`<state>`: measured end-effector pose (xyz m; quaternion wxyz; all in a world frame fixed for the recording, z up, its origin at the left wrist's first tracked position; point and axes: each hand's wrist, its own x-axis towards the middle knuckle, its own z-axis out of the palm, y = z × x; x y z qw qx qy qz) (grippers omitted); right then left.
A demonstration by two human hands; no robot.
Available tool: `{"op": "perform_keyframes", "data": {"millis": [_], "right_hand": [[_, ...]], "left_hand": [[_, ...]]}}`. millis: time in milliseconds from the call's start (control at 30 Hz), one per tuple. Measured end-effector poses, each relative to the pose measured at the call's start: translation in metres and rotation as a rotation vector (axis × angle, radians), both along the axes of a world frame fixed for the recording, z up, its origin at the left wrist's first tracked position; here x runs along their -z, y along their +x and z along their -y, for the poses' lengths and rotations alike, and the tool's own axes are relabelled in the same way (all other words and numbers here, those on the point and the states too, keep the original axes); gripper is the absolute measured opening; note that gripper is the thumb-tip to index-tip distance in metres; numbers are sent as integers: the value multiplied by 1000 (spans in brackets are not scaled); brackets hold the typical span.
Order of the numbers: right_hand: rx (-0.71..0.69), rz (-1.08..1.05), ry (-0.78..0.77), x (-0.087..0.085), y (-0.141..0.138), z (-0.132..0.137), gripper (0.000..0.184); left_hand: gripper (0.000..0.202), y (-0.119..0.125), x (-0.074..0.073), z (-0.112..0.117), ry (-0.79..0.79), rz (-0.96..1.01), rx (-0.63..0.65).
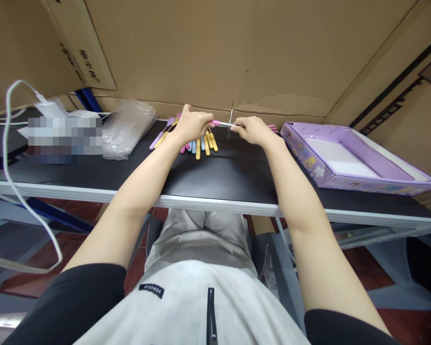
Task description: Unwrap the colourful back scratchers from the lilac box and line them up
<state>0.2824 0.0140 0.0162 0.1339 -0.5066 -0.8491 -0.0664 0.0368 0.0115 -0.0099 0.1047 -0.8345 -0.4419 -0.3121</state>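
Observation:
A telescopic back scratcher [223, 124] with a pink handle and a silver rod lies level between my two hands. My left hand [196, 125] is closed on its pink handle end. My right hand [252, 129] pinches the silver rod, and pink claw tips stick out past it on the right. Under and beside my left hand lies a pile of similar back scratchers [198, 149] with yellow, blue, pink and purple handles. My left hand and forearm hide part of that pile.
On the right of the black table [222, 177] sits an open purple printed box [359, 184]. Clear plastic bags [127, 129] lie at the left, beside a blurred patch and a white cable [7, 120]. Cardboard walls [201, 52] rise behind the table.

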Motion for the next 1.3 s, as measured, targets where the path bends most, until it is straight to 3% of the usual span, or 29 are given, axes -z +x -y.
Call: {"op": "perform_keyframes", "data": {"millis": [533, 767, 867, 1000, 1067, 1200, 1300], "right_hand": [[21, -53, -137, -10, 2, 8, 34], [1, -57, -150, -9, 1, 6, 43], [35, -58, -124, -7, 25, -2, 41], [299, -102, -75, -3, 69, -12, 33], [322, -126, -82, -1, 76, -14, 31], [199, -152, -44, 1, 62, -13, 33], [203, -169, -40, 0, 53, -11, 32]], "left_hand": [[21, -3, 0, 0, -20, 19, 10], [22, 0, 0, -3, -30, 31, 3], [23, -23, -2, -3, -68, 46, -95], [30, -71, -4, -3, -151, 129, -395], [31, -77, -6, -3, -166, 156, -421], [42, -52, -10, -2, -116, 198, -285], [45, -33, -12, 2, -84, 203, -215]]}}
